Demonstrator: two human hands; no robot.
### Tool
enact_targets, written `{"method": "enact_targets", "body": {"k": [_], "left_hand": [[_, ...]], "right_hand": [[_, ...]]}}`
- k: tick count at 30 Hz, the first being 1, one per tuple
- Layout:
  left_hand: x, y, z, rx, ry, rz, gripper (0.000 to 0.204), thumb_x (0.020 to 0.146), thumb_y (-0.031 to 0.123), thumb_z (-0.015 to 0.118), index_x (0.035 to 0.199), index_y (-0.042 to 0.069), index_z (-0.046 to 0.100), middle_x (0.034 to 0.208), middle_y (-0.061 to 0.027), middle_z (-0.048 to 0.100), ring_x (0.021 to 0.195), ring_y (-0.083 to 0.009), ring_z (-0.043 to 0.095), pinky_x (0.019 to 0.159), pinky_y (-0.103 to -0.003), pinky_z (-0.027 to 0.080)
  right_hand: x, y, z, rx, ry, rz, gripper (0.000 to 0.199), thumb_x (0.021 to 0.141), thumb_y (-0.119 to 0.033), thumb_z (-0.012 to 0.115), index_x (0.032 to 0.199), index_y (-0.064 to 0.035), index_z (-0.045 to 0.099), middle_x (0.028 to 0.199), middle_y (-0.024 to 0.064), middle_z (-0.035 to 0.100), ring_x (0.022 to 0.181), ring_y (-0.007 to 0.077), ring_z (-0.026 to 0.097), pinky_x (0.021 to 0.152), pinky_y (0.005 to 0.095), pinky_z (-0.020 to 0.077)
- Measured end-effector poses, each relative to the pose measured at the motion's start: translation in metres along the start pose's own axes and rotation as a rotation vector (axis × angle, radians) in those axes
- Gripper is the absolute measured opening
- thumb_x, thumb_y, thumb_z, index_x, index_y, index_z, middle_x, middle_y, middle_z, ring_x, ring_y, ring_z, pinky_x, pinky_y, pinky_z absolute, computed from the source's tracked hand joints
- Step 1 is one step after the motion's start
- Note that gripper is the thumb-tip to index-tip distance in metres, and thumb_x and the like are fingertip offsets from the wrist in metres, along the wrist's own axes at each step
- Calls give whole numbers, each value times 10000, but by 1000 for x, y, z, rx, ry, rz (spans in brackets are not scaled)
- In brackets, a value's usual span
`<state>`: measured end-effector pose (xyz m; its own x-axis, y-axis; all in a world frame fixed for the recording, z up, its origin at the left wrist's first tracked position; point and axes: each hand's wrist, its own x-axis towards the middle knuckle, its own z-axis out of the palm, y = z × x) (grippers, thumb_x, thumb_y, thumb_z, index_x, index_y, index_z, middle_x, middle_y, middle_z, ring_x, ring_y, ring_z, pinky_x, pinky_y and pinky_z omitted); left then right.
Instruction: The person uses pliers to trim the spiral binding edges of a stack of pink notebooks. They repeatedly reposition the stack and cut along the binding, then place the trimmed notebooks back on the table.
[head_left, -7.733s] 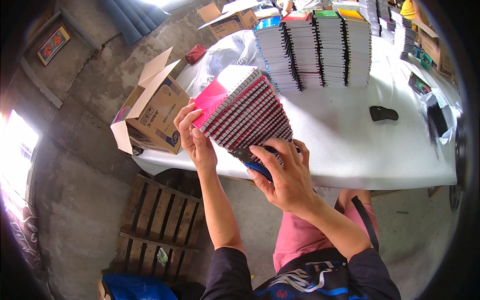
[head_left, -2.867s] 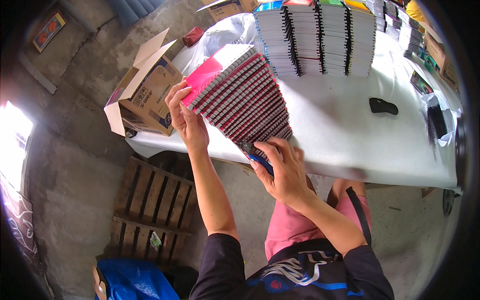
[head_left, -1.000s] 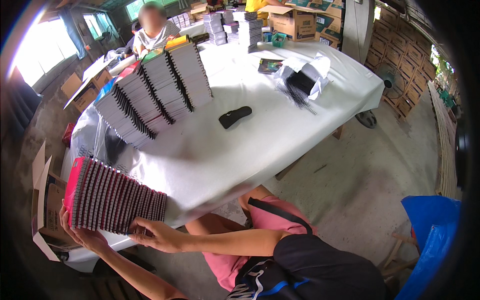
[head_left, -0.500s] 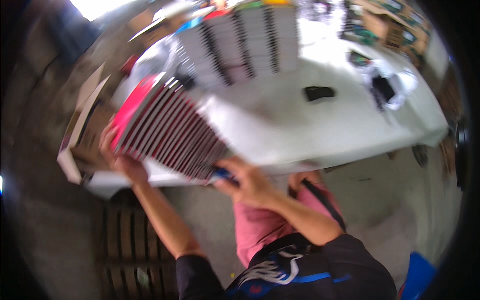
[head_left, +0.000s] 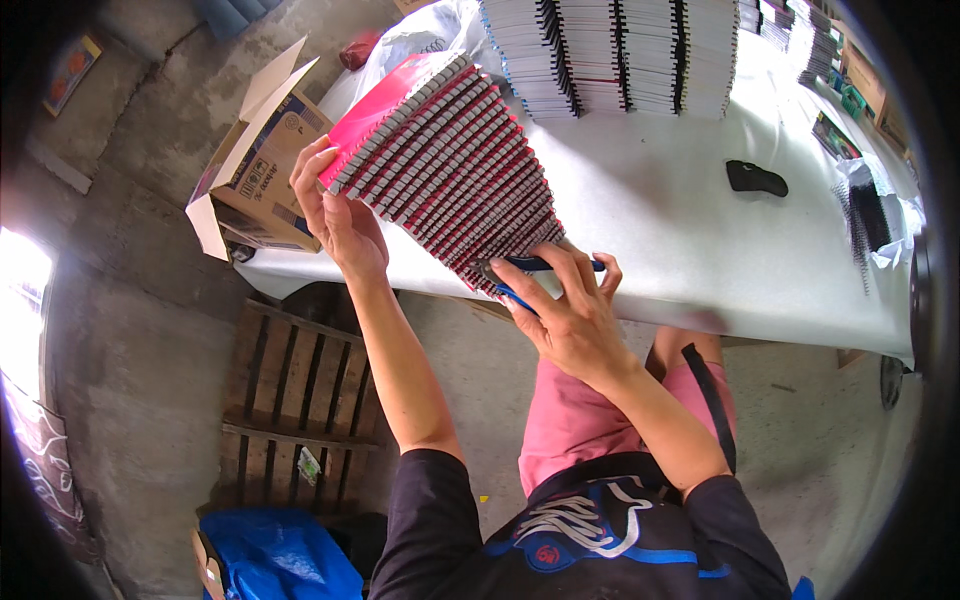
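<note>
A tall stack of spiral-bound notebooks (head_left: 450,170) with pink covers leans on the near left part of the table, its grey coil spines turned toward me. My left hand (head_left: 345,225) grips the top notebook's corner, with the fingers on the pink cover and the thumb by the spines. At the stack's lower end my right hand (head_left: 575,315) is closed around blue-and-black-handled pliers (head_left: 537,264). Their jaws are against the coil ends of the lower notebooks; whether they bite a wire is too small to tell.
More bound stacks (head_left: 640,60) stand at the back of the white-covered table (head_left: 660,230). A black object (head_left: 756,178) lies to the right, near a plastic bag (head_left: 885,210) with black coils. An open cardboard box (head_left: 265,180) is at left; a wooden pallet (head_left: 295,390) is below.
The view has swung, so the stack and both hands sit farther right in the picture, and the blur has gone. My left hand stays on the stack's top; the right keeps the pliers at its lower end.
</note>
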<state>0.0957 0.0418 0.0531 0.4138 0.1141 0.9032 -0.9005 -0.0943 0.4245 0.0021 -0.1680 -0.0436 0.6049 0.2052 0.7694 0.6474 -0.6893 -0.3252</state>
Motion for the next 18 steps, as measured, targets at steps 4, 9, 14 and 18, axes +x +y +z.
{"method": "enact_targets", "body": {"k": [4, 9, 14, 18], "left_hand": [[0, 1, -1, 1, -3, -17, 445, 922, 420, 487, 1199, 73, 460, 1304, -112, 403, 1177, -214, 477, 989, -380, 449], [0, 2, -2, 15, -12, -21, 444, 922, 421, 488, 1200, 76, 460, 1308, -111, 398, 1174, -216, 480, 989, -381, 448], [1, 0, -4, 2, -12, -18, 442, 920, 421, 489, 1200, 81, 459, 1309, -108, 396, 1173, -218, 485, 986, -381, 456], [1, -1, -4, 11, -9, -33, 448, 915, 429, 495, 1202, 87, 457, 1311, -103, 391, 1172, -221, 488, 978, -388, 466]], "right_hand": [[5, -6, 8, 27, 23, -38, 483, 782, -285, 654, 1250, -282, 533, 1134, 47, 468, 1070, 192, 472, 927, 480, 207], [7, -9, 15, 47, 33, -24, 478, 769, -286, 665, 1231, -279, 540, 1124, 35, 469, 1064, 185, 472, 935, 470, 203], [6, -10, 16, 63, 26, 9, 478, 774, -291, 659, 1235, -276, 536, 1136, 32, 462, 1063, 181, 469, 917, 464, 221], [4, -10, 14, 150, -108, 43, 440, 815, -277, 633, 1241, -230, 533, 1094, 47, 496, 1019, 189, 509, 832, 426, 348]]}}
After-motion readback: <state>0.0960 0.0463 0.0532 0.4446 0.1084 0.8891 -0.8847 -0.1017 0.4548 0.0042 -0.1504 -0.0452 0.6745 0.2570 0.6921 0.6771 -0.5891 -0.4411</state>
